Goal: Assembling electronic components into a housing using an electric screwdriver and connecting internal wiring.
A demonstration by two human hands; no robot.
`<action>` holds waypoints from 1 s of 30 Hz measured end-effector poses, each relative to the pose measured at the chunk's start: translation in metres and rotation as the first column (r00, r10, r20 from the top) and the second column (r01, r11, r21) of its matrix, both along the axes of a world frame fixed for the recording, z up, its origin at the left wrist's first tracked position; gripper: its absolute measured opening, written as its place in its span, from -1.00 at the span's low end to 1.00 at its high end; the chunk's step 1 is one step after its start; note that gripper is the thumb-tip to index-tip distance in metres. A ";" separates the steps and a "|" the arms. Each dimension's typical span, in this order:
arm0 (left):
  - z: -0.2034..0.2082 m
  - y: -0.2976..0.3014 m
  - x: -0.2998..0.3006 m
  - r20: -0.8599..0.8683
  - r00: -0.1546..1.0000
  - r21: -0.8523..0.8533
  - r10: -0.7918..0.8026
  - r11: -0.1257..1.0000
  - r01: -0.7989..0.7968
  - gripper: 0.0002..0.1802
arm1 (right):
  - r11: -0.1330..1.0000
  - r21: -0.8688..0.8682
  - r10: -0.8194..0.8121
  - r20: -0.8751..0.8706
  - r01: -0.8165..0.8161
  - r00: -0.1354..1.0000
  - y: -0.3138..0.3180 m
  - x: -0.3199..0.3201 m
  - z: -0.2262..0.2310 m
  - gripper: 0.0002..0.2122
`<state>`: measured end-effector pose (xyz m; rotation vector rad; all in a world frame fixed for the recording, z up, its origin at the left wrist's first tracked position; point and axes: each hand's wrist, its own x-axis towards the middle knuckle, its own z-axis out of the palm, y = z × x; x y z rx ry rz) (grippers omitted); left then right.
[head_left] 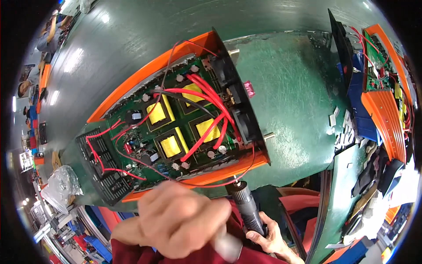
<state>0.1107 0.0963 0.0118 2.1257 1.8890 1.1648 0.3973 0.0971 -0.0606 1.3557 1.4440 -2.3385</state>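
Observation:
My right hand (273, 240) is wrapped round the lower part of a black electric screwdriver (247, 204). Its bit points up at the near orange side wall of an open electronics case (202, 177); whether it sits in a screw cannot be told. Inside the case lies a green circuit board with several yellow-wrapped transformers (169, 147), thick red wires (213, 94) and a black wire. My left hand (178, 215) is closed and blurred, close to the camera in front of the case. Something pale and blurred (226, 247) shows beside its fingers; I cannot make it out.
A black slotted end panel (105, 165) hangs by red wires at the case's left end. Clear plastic bags (63, 187) lie at the left edge of the green table (285, 79). Another orange case (386, 119) stands at right, near small pale pieces (345, 132). People sit far left.

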 end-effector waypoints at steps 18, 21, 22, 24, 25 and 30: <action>-0.015 0.011 -0.006 -0.343 0.936 -0.438 -0.076 0.895 -0.087 -0.64 | 0.989 -0.118 -0.106 -0.133 0.090 0.985 -0.015 0.006 -0.015 -0.15; -0.015 0.013 -0.006 -0.352 0.931 -0.432 -0.098 0.899 -0.068 -0.71 | 0.991 -0.088 -0.114 -0.140 0.103 0.984 -0.018 0.006 -0.017 -0.14; -0.012 0.015 -0.006 -0.354 0.930 -0.431 -0.097 0.900 -0.070 -0.71 | 0.992 -0.045 -0.120 -0.152 0.114 0.981 -0.021 0.007 -0.019 -0.15; -0.006 0.018 -0.007 -0.362 0.917 -0.507 -0.171 0.861 -0.040 -0.76 | 0.992 -0.024 -0.123 -0.146 0.120 0.982 -0.025 0.009 -0.022 -0.15; -0.006 0.019 -0.008 -0.365 0.915 -0.507 -0.171 0.861 -0.041 -0.76 | 0.992 -0.003 -0.127 -0.139 0.127 0.982 -0.027 0.009 -0.022 -0.15; -0.008 0.024 -0.012 -0.309 0.915 -0.556 -0.260 0.830 0.048 -0.82 | 0.991 0.065 -0.116 -0.050 0.119 0.992 -0.016 -0.006 -0.010 -0.18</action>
